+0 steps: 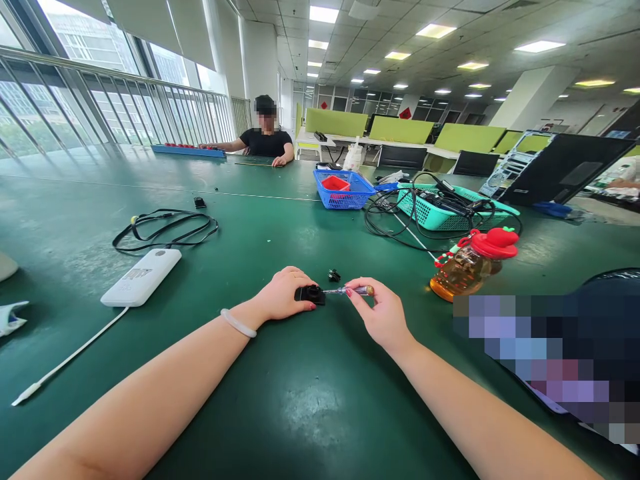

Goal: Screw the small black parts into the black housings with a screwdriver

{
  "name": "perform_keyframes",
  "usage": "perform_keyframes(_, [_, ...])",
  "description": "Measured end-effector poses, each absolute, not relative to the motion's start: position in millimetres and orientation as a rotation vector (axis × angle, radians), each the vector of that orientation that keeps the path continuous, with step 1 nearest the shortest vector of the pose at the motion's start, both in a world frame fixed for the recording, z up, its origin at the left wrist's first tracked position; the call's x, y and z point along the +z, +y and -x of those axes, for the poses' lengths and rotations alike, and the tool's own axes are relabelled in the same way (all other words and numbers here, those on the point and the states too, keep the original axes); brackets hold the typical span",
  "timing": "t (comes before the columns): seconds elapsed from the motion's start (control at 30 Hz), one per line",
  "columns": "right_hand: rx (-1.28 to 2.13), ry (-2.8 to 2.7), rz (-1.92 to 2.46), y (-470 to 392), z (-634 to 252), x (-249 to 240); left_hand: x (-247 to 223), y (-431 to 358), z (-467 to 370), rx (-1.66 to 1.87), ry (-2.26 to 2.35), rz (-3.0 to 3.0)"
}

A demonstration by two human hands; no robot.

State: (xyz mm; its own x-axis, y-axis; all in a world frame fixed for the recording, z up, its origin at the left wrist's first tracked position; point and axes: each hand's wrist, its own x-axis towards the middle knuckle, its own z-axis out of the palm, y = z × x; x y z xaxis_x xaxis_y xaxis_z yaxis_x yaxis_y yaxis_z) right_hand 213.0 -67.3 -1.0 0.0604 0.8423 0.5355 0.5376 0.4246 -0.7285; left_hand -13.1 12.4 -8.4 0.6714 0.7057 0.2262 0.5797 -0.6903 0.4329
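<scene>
On the green tabletop, my left hand (286, 294) is closed around a small black device (311, 295) and steadies it there. My right hand (383, 312) pinches a screwdriver (357, 291) with a clear handle. Its shaft lies level and points left, with the tip at the device's right side; whether the tip sits in a screw is too small to tell. Just beyond the shaft is a small black part (334, 275), apart from both hands.
A white power bank (141, 277) with a cable and a black coiled cord (165, 230) lie left. To the right stand a tilted amber bottle (463, 267), a blue basket (345, 197) and a teal basket (433, 215) of cables. A person (267, 137) sits at the far end.
</scene>
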Motion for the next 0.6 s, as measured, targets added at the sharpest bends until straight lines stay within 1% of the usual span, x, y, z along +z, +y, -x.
perform_keyframes(0.17, [0.229, -1.636, 1.030, -72, -213, 1, -6, 10, 12, 0.544, 1.053, -2.564])
perform_keyframes(0.43, [0.124, -1.817, 1.035, -74, -209, 3, -3, 9, 10, 0.498, 1.110, -2.536])
perform_keyframes(0.6, [0.072, -1.908, 0.873, -82, -207, 6, -1, 8, 10, 0.489, 1.109, -2.560])
